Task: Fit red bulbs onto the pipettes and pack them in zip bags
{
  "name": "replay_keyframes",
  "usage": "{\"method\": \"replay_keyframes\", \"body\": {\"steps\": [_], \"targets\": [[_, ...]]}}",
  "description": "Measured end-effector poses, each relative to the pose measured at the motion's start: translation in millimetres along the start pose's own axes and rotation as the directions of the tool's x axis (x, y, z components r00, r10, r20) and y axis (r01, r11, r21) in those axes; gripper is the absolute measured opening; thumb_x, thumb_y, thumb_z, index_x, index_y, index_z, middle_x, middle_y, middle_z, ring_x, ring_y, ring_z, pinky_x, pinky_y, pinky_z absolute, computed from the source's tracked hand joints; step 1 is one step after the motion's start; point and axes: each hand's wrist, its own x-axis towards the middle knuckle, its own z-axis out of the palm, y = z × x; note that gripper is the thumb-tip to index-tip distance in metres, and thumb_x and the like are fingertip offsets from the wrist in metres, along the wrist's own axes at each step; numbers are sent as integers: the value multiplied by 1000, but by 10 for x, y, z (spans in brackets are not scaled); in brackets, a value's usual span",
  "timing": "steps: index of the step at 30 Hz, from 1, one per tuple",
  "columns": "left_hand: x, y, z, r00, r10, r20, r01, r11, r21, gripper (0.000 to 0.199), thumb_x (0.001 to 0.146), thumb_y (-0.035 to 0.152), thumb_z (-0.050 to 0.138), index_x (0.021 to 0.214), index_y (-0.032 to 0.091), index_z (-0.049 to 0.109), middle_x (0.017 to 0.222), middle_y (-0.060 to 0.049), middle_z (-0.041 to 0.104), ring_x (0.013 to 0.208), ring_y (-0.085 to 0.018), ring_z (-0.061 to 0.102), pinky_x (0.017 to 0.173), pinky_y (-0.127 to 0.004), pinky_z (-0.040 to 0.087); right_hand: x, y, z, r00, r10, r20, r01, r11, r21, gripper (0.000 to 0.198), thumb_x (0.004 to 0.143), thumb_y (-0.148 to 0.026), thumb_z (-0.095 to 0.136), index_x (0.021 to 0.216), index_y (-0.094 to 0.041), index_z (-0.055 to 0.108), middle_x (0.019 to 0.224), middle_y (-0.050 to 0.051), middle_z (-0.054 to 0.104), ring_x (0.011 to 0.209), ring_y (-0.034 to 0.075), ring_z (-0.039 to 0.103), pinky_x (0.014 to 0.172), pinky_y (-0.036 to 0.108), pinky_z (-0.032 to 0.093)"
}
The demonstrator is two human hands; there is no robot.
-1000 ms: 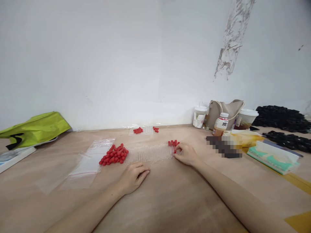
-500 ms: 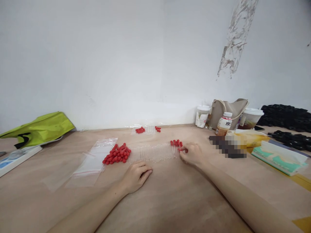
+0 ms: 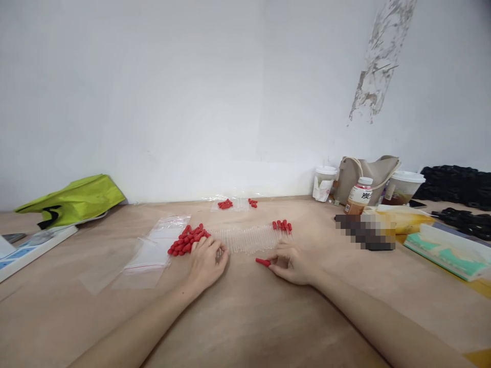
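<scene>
My right hand point(image 3: 289, 263) pinches a red rubber bulb point(image 3: 263, 262) between thumb and fingers, just above the table and in front of a row of thin clear tubes point(image 3: 245, 240). My left hand point(image 3: 207, 260) rests at the row's left end with its fingers curled and thumb close to them; whether a tube is in them is hidden. Right beside it, partly behind its fingers, lies a heap of red rubber bulbs point(image 3: 186, 242). At the row's right end several tubes wear red bulbs point(image 3: 282, 226), making droppers.
Clear zip bags point(image 3: 153, 250) lie left of the heap. Small red pieces point(image 3: 225, 204) in clear plastic sit by the wall. A yellow-green bag point(image 3: 84, 199) and white power strip point(image 3: 38, 250) are left; a bottle point(image 3: 358, 197), cups point(image 3: 325, 184) and tissue pack point(image 3: 447, 253) stand right.
My right hand has moved left and nearer from the capped droppers, now with a red bulb held out in front. My left hand has moved back to the heap and the row's left end.
</scene>
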Motion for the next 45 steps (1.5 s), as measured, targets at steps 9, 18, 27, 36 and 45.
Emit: {"method": "replay_keyframes", "body": {"steps": [9, 18, 27, 36, 45], "targets": [[329, -30, 207, 999, -31, 12, 28, 988, 152, 18, 75, 32, 49, 71, 18, 60, 81, -9, 55, 86, -26, 45, 76, -41, 27, 48, -102, 174, 976, 199, -90, -213, 959, -185, 22, 72, -39, 56, 78, -18, 50, 75, 2, 55, 69, 15, 49, 64, 27, 35], [526, 58, 304, 977, -195, 86, 158, 934, 319, 29, 71, 33, 47, 71, 11, 66, 85, -18, 55, 88, -34, 43, 76, -47, 26, 22, -49, 246, 974, 199, -105, -217, 954, -206, 14, 76, -32, 51, 80, -18, 50, 74, 3, 54, 68, 14, 48, 64, 27, 35], [731, 116, 363, 878, -427, 216, 344, 877, 335, 27, 62, 28, 56, 79, 9, 67, 93, -23, 57, 88, -39, 47, 69, -47, 29, 19, -42, 242, 977, 189, -100, -208, 949, -238, 12, 76, -29, 50, 81, -18, 53, 76, 4, 55, 71, 15, 49, 65, 27, 35], [771, 98, 225, 918, -315, 238, 257, 935, 246, 17, 68, 26, 54, 73, 12, 63, 85, -16, 60, 87, -34, 50, 69, -43, 33, 22, -20, 266, 973, 184, -140, -212, 952, -222, 12, 78, -26, 48, 74, -18, 56, 74, 4, 54, 70, 15, 50, 64, 27, 37], [-15, -58, -46, 914, 364, 177, -368, 930, -11, 21, 88, 18, 33, 78, 18, 52, 71, -2, 59, 68, -17, 52, 81, -35, 32, 144, -64, 173, 967, 202, -153, -190, 978, 88, 9, 77, -18, 47, 84, -18, 52, 72, 1, 56, 62, 12, 50, 58, 24, 41]]}}
